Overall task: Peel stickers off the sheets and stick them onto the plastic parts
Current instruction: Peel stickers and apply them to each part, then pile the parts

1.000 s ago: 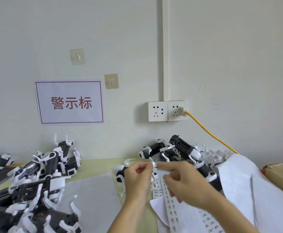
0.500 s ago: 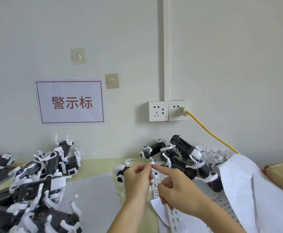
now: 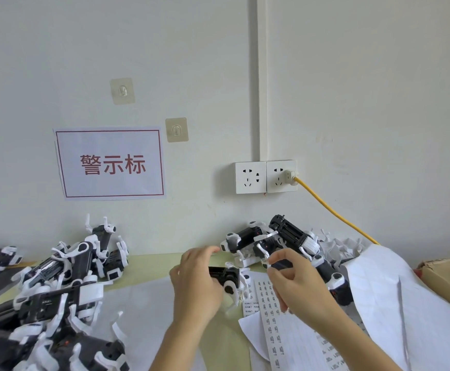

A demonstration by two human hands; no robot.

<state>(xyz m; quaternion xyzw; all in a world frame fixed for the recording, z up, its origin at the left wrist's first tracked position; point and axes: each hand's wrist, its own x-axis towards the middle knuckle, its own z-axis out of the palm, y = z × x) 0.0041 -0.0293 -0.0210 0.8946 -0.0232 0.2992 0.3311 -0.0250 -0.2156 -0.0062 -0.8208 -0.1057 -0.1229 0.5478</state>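
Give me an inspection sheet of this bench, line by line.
Surface: pale green table, largely covered.
Job's things: sticker sheet under the hands; black-and-white plastic part in the left hand.
Clutter: part piles at left and behind; loose white backing paper; cardboard box.
Grippers: left hand holds the part; right hand pinches something small and white.
Cables: yellow cable plugged into the wall socket.
Surroundings: red-lettered sign, two adhesive hooks.

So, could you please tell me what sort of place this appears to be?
Probably a small assembly or labelling workstation. Piles of black-and-white plastic parts cover the bench, sticker sheets lie by the hands, and a printed sign is taped to the wall beside wall sockets.
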